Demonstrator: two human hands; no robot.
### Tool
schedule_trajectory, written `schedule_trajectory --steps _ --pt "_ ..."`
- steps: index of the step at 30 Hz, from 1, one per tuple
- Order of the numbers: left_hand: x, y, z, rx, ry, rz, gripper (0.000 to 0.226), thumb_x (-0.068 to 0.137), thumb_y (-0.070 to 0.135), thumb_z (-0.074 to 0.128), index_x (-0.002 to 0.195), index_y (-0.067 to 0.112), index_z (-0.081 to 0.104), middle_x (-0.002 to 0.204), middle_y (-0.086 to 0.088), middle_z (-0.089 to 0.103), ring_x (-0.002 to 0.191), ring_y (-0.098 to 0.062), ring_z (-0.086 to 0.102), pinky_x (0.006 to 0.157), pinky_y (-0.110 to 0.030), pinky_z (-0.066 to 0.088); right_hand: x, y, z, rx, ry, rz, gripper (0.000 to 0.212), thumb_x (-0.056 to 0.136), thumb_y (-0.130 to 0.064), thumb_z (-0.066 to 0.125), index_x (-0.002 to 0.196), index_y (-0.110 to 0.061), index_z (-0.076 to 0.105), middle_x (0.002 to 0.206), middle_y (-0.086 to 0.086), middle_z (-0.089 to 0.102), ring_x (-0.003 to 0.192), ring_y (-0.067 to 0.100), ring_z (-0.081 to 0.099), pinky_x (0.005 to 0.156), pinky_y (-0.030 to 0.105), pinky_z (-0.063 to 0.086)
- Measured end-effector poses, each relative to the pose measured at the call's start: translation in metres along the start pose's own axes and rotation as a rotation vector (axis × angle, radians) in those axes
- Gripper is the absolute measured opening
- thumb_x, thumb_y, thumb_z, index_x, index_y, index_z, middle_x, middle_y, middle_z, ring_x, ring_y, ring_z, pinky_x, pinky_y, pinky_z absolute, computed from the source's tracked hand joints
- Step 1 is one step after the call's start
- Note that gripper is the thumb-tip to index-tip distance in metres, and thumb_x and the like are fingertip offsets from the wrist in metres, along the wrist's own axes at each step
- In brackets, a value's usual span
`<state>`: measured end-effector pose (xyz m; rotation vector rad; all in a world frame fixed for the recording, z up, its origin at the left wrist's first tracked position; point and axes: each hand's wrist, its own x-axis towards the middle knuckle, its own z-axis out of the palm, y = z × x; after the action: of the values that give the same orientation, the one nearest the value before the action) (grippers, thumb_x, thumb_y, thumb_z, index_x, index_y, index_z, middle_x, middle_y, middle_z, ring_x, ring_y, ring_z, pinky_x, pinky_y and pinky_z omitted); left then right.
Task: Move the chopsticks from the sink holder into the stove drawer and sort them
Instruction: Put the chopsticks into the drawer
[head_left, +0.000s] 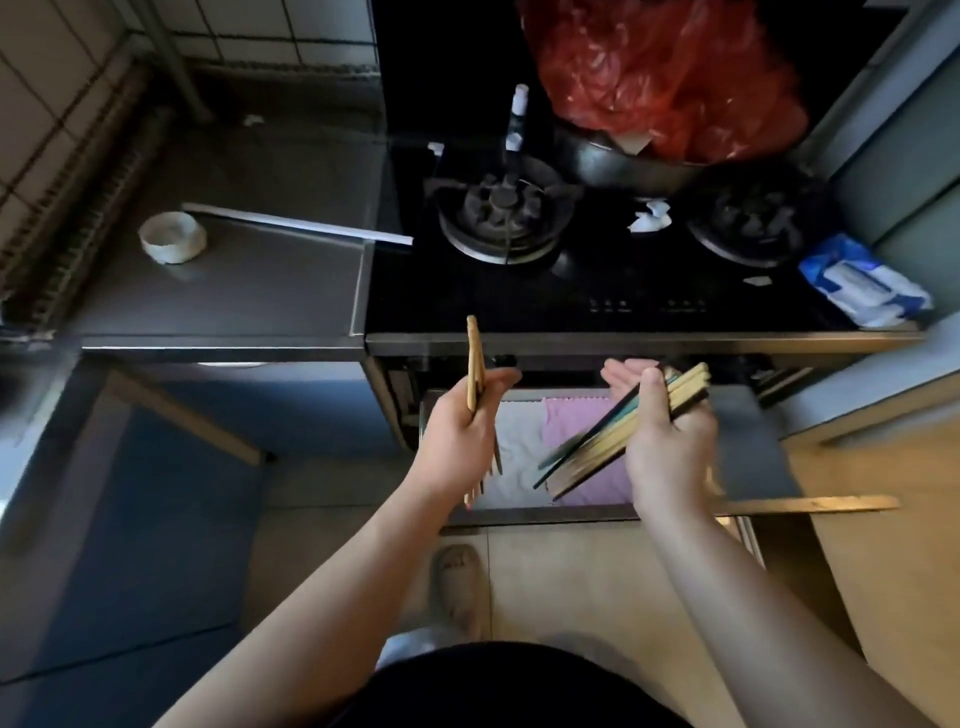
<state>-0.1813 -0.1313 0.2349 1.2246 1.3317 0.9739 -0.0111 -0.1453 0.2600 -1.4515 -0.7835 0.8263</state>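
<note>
The stove drawer (758, 447) stands pulled open under the black cooktop, lined with a white cloth (514, 457) and a pink cloth (571, 421). My left hand (460, 431) hovers over the drawer's left end, closed on a few light wooden chopsticks (474, 364) that stand nearly upright. My right hand (667, 431) is above the drawer's middle, gripping a fanned bundle of wooden and dark chopsticks (597, 447) that slants down to the left. The sink holder is out of view.
The gas cooktop (597, 291) has two burners, a pan with a red plastic bag (665, 78) at the back and a blue wipes pack (862, 283) at its right. A grey counter (234, 280) at left holds a roll of tape (172, 237). Tiled floor lies below.
</note>
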Motion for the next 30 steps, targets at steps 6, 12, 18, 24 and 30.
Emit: schedule_trajectory --steps 6,12,18,24,30 --pt "0.06 -0.04 0.039 0.067 -0.111 -0.12 0.03 0.105 0.028 0.042 0.12 0.023 0.067 0.109 0.01 0.067 0.093 0.0 0.062 0.081 -0.01 0.044 0.06 0.048 -0.006 -0.159 0.092 0.081 0.023 0.1 -0.025 0.042 0.093 -0.023 0.065 0.1 0.001 0.074 0.096 0.012 0.071 0.098 0.036 0.052" --pt "0.093 -0.094 0.084 0.097 -0.161 -0.263 0.032 0.105 0.027 0.04 0.125 0.02 0.064 0.11 0.001 0.07 0.074 0.0 0.054 0.077 -0.021 0.052 0.11 0.119 -0.008 -0.326 0.157 0.223 0.015 0.098 -0.031 0.05 0.092 -0.021 0.059 0.079 -0.017 0.062 0.074 -0.003 0.062 0.07 0.004 0.045" --pt "0.126 -0.189 0.122 0.157 -0.179 -0.395 0.031 0.105 0.028 0.041 0.123 0.02 0.065 0.126 0.011 0.064 0.12 -0.003 0.056 0.108 -0.024 0.04 0.136 0.213 -0.006 -0.38 -0.03 0.333 0.026 0.1 -0.029 0.046 0.088 -0.022 0.067 0.086 -0.011 0.072 0.083 -0.004 0.069 0.083 0.019 0.056" --pt "0.145 -0.274 0.139 0.156 -0.122 -0.503 0.023 0.102 0.022 0.045 0.109 0.026 0.066 0.118 0.005 0.068 0.111 -0.012 0.064 0.097 -0.031 0.051 0.154 0.292 0.009 -0.349 -0.114 0.398 0.023 0.099 -0.017 0.046 0.085 -0.015 0.064 0.084 -0.001 0.074 0.079 0.004 0.073 0.085 0.028 0.058" --pt "0.169 -0.314 0.137 0.087 -0.046 -0.608 0.023 0.103 0.019 0.046 0.109 0.008 0.066 0.095 0.001 0.073 0.093 -0.017 0.071 0.087 -0.027 0.055 0.169 0.349 0.027 -0.363 -0.239 0.524 0.025 0.097 -0.014 0.045 0.08 -0.014 0.064 0.086 0.009 0.074 0.079 0.017 0.074 0.086 0.038 0.058"
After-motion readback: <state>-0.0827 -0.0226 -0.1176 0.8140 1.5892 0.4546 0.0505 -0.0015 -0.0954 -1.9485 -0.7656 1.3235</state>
